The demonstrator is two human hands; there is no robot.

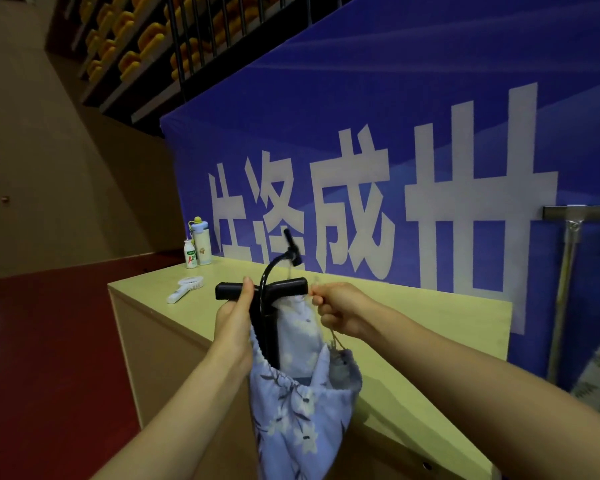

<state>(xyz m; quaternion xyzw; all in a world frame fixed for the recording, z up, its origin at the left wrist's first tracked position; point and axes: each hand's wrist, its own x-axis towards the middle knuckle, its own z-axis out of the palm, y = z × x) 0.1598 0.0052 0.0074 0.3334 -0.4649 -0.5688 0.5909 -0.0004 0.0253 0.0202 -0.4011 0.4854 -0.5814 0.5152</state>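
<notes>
Two hands hold a flowered blue bag [298,420] over the desk's [413,358] near edge. A black pump [269,323] stands in the bag, handle out. The left hand [234,317] has its grip clamped on the bag's rim beside the pump. The right hand [340,311] pinches the drawstring [335,336]. Farther back on the desk are a white fan [186,289] and two bottles [201,242], with a blue banner [395,98] behind.

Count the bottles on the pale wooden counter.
2: a tall cream flask with pale blue lid at the counter's far left corner, and a small white green-labelled bottle just left of it. The blue floral cloth bag may hide others.
</notes>
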